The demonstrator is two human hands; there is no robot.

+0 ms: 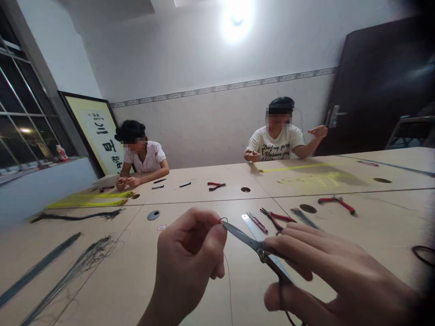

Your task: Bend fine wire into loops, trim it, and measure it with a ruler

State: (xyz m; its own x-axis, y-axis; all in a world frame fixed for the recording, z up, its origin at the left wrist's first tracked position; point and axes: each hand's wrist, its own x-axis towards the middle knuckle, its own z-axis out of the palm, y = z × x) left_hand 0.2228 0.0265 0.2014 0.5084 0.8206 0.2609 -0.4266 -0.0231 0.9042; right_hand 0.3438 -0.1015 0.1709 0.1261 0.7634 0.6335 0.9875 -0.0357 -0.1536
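My left hand [190,249] pinches a thin dark cord [228,276] between thumb and forefinger, with a small loop of it [223,220] standing above the fingertips. The rest of the cord hangs down past the hand. My right hand [326,267] holds a pair of steel scissors [248,238] through its finger loops. The scissor tips point left and end just beside the pinched loop, close to it but apparently not cutting it. Under the scissors lies a steel ruler [258,234], partly hidden by my right hand.
Red-handled pliers [336,203] and other pliers [275,217] lie on the beige table [190,199], with bundles of dark cord [81,267] at left and yellow cord [90,199] beyond. Two seated co-workers [142,154] [280,136] work across the table.
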